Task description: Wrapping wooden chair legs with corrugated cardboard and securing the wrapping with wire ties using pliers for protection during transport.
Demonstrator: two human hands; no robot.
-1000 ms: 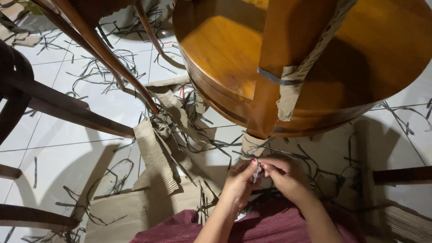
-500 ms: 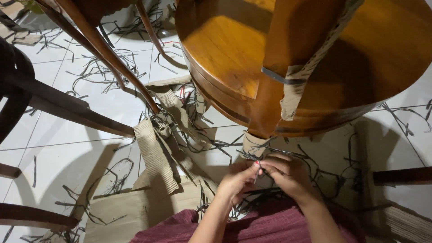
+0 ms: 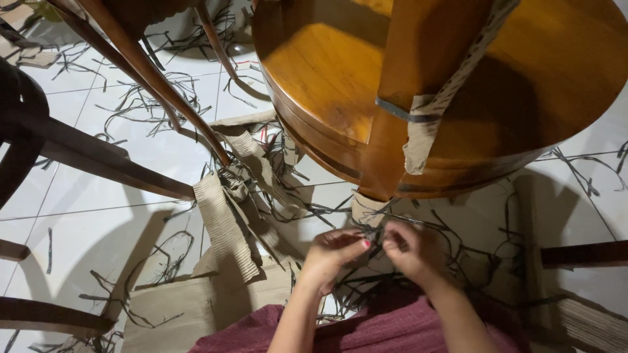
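Head camera, looking straight down at a white tiled floor (image 3: 91, 216) strewn with packing waste. In the lower middle, two bare hands meet fingertip to fingertip. The left hand (image 3: 333, 252) and the right hand (image 3: 407, 247) both have their fingers drawn together, pinching a dark plastic packing strap (image 3: 374, 234) between them; the strap sits right where the hands touch, just below the wrapped foot of a table leg. How tightly each finger grips is hard to tell in the dim light.

Above the hands, filling the upper right, is a round wooden table (image 3: 327, 72) with a glossy orange-brown finish. A broad wooden leg (image 3: 425, 52) crosses it, with a strip of brown corrugated cardboard (image 3: 428, 124) bound to it by a dark band (image 3: 405, 112). The foot of the leg (image 3: 367, 208) is wrapped in the same pale brown cardboard.

To the left of the hands lies a ribbed strip of corrugated cardboard (image 3: 226, 229), curling down toward a flat brown cardboard sheet (image 3: 176, 310) at the bottom edge. Many loose dark strap offcuts (image 3: 157, 104) lie scattered over the tiles, thickest around the table foot.

Dark wooden chair legs (image 3: 98, 160) slant across the left side and upper left. A maroon garment (image 3: 392, 327) covers the person's lap at the bottom centre, with both forearms rising from it.
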